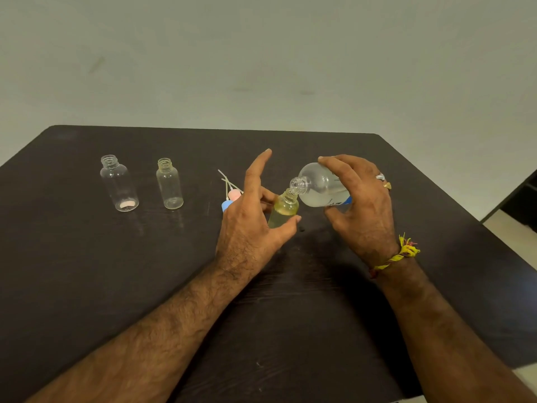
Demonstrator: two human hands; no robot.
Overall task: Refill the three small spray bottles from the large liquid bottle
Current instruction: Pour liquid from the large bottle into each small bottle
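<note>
My right hand grips the large clear liquid bottle, tipped on its side with its open neck touching the mouth of a small yellowish bottle. That small bottle stands tilted on the dark table, held between the thumb and fingers of my left hand; it holds pale yellow liquid. Two other small clear bottles stand open and upright at the left: one with a pink bit at its bottom, one with nothing visible inside.
Spray heads, pink and blue with white dip tubes, lie behind my left hand. A yellow thread band circles my right wrist. The table's far edge meets a plain wall; its right edge drops to the floor.
</note>
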